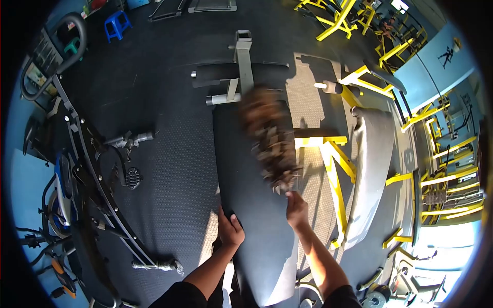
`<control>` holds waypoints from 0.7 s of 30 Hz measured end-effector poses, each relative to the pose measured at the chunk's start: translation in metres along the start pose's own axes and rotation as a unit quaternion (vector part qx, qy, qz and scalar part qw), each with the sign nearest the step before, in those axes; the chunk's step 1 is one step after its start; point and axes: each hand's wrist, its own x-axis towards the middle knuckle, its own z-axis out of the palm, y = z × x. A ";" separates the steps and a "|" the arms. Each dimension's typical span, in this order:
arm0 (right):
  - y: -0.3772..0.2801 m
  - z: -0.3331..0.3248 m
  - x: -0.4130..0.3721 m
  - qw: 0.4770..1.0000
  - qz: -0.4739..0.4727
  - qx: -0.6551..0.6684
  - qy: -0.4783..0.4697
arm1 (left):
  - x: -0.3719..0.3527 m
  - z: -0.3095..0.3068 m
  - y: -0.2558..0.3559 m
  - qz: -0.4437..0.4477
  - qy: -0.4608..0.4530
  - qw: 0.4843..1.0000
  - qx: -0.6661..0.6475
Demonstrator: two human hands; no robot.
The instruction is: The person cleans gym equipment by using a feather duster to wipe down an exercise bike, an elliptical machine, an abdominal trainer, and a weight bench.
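A brown feather duster [275, 146], smeared by motion, lies over the black padded top of a weight bench [241, 179]. My right hand [297, 210] is closed round the duster's near end, above the bench's right edge. On the left edge of the pad, my left hand [230, 229] grips the bench, its thumb on top and its fingers along the side. At the bench's far end are a grey metal post [244, 64] and black foam rollers [218, 72]. Whether the feathers touch the pad cannot be made out.
A black exercise machine [97, 174] stands on the left, with a blue stool [117, 25] farther back. Close on the right is a yellow-framed bench [334, 179] with a grey pad [372, 164]. More yellow machines line the right side. Dark textured matting [174, 154] covers the floor.
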 end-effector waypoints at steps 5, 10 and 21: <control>-0.019 -0.008 0.066 0.965 -0.240 -0.089 -0.046 | 0.002 -0.003 0.001 -0.002 0.002 0.999 0.034; -0.130 -0.031 0.112 0.900 -0.365 -0.219 -0.088 | 0.006 -0.009 0.008 -0.022 -0.017 0.999 -0.015; -0.250 -0.031 -0.004 0.741 -0.407 -0.507 -0.166 | -0.004 -0.029 -0.007 0.002 -0.010 0.999 -0.048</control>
